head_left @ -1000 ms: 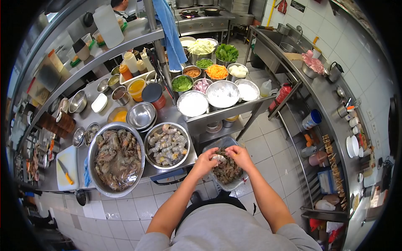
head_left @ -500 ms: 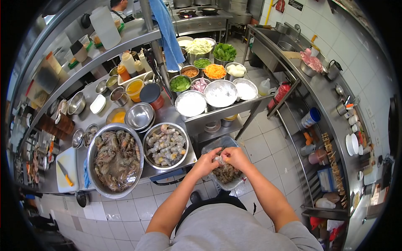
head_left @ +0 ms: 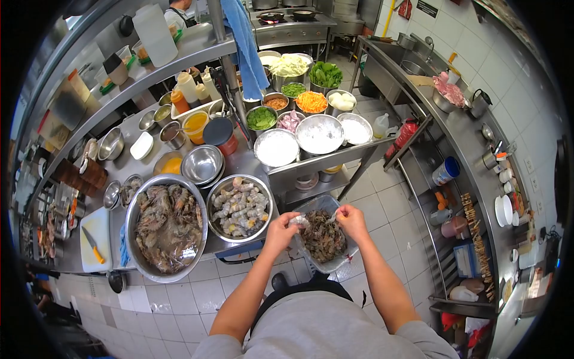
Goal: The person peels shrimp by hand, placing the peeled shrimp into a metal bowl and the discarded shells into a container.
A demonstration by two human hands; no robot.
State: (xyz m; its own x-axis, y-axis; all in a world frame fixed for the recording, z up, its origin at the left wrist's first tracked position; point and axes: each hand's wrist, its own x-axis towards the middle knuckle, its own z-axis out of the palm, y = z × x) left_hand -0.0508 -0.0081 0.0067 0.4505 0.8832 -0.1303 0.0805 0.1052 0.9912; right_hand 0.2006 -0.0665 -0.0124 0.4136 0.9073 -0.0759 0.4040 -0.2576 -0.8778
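Observation:
My left hand [head_left: 280, 232] is closed on a pale peeled shrimp [head_left: 298, 221], above the left rim of a clear plastic tub [head_left: 306, 258]. Dark shrimp shells and heads [head_left: 324, 240] lie heaped in that tub. Over its right side my right hand [head_left: 353, 222] is pinched; a small piece, perhaps shell, shows at the fingertips, too small to name. Left of my hands, a steel bowl [head_left: 270, 222] on the counter holds peeled shrimp [head_left: 240, 206]. Farther left, a larger steel basin [head_left: 133, 251] contains whole unpeeled shrimp [head_left: 167, 218] in murky water.
A knife [head_left: 92, 246] rests on a white cutting board [head_left: 100, 224] at the left. Stacked steel bowls [head_left: 201, 164] stand behind the shrimp bowls. Containers of shredded carrot [head_left: 311, 102] and leafy greens [head_left: 326, 74] sit beyond. Steel shelving [head_left: 442, 245] lines the right.
My hands, close together over the tub before, have moved apart. The left went left with the shrimp, the right went right, and the shells between them are now exposed.

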